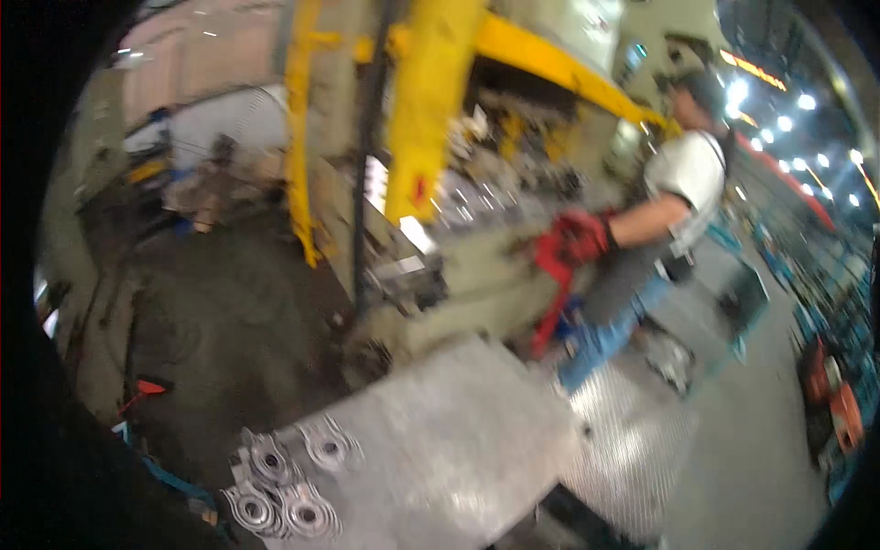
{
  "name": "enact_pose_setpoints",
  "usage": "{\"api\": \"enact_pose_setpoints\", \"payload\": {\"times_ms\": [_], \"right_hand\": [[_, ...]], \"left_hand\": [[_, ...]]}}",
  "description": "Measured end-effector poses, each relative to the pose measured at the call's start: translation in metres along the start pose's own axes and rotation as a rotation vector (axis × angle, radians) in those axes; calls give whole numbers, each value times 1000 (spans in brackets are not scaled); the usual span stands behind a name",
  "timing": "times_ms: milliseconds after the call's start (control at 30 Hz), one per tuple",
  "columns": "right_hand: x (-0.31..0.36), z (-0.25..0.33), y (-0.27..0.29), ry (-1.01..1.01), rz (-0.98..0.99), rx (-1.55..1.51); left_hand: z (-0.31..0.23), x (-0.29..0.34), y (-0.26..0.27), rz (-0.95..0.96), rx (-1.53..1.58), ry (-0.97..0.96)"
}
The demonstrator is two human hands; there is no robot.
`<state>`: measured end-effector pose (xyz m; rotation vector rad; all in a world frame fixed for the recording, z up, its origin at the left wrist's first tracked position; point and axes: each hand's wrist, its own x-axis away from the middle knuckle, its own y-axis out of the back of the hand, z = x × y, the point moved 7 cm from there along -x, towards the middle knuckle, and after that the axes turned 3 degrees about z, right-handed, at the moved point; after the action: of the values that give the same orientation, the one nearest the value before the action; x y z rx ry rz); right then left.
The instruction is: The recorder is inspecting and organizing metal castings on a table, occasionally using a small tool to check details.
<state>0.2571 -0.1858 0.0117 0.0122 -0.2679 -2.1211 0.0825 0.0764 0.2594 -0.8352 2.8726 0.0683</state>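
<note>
Stacks of flat grey metal parts, four of them, each with a round hole, lie nearest the camera on a metal surface, below and left of a co-worker's red-gloved hand and well apart from it. Roughly straight below that hand, at the lower edge, is a dark, blurred object. Blur hides whether the gloved hand is open or gripping; it reaches toward a machine on its left. Farther left of it stands a yellow upright. The wearer's own hands are out of view, so I cannot tell their state.
</note>
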Motion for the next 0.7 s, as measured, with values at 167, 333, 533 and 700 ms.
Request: {"api": "enact_pose_setpoints", "payload": {"times_ms": [167,333,533,700], "right_hand": [[-45,73,24,278,-57,800],[-102,115,19,-100,-16,339],[-128,124,50,-21,-26,289],[-138,97,97,-26,-179,300]], "left_hand": [[-32,-30,4,-117,-93,-131],[-75,-24,54,-382,-353,-177],[-202,-101,62,-555,-648,-442],[-217,-250,79,-546,-1033,-316]]}}
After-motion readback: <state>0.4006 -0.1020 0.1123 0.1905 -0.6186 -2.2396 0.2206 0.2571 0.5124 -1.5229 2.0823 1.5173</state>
